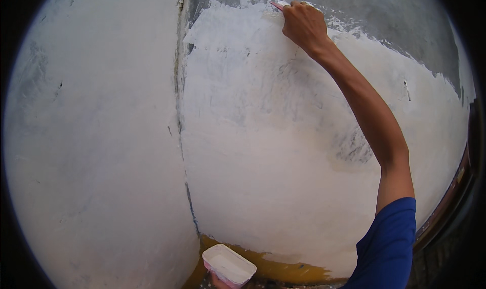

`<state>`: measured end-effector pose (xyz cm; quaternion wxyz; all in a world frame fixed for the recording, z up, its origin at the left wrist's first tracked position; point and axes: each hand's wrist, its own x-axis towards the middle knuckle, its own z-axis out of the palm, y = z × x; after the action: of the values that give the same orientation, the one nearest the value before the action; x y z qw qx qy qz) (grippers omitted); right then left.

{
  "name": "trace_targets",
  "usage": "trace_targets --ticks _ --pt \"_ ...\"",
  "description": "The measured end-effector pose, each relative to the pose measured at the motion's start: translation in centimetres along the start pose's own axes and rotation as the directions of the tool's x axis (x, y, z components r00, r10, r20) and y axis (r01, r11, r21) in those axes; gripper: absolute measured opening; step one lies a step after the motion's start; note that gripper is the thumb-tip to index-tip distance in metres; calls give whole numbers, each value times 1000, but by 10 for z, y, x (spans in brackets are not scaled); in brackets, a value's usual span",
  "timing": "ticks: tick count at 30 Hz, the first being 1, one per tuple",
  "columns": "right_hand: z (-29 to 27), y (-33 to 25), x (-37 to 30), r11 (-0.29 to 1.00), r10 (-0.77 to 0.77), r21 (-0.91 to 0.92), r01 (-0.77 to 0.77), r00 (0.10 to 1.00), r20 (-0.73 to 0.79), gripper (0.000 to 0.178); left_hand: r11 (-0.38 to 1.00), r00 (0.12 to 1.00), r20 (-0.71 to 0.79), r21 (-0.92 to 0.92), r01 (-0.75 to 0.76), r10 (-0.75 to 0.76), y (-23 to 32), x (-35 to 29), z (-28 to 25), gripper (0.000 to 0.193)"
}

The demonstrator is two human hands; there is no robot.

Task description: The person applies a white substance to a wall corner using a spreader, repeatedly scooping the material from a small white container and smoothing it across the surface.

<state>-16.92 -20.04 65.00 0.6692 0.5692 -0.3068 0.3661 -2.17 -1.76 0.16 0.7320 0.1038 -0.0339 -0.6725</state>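
head: tool point(276, 5) in right hand point(305, 25)

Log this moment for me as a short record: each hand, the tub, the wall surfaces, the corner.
Right hand: raised high, gripping a thin reddish tool at the coating's upper edge
Left hand: mostly hidden beneath the tub, appears to hold it
Tub: white-rimmed, rounded rectangle, open, white material inside
Right wall: white coating over most, grey area above, ragged boundary
Left wall: mostly whitish, some darker marks
Corner: dark, rough seam
Low down: yellow-brown patch
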Motion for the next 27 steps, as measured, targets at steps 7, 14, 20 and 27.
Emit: trace_targets --ticks 7,14,20,27 --pt "20 -120 -47 923 -271 307 234 959 85 22 1000 998 -56 -17 23 -24 -5 -2 -5 72" --pt "52 -97 -77 974 -199 102 204 979 -51 12 1000 994 -106 -16 -9 7 -9 -9 -5 72" --pt "18 -148 -117 906 -396 221 360 906 149 5 998 992 -112 -5 -56 55 -2 -13 -15 72" --pt "8 -33 -12 993 8 114 3 996 -90 7 996 984 -177 -82 -33 18 -3 -20 -14 71"
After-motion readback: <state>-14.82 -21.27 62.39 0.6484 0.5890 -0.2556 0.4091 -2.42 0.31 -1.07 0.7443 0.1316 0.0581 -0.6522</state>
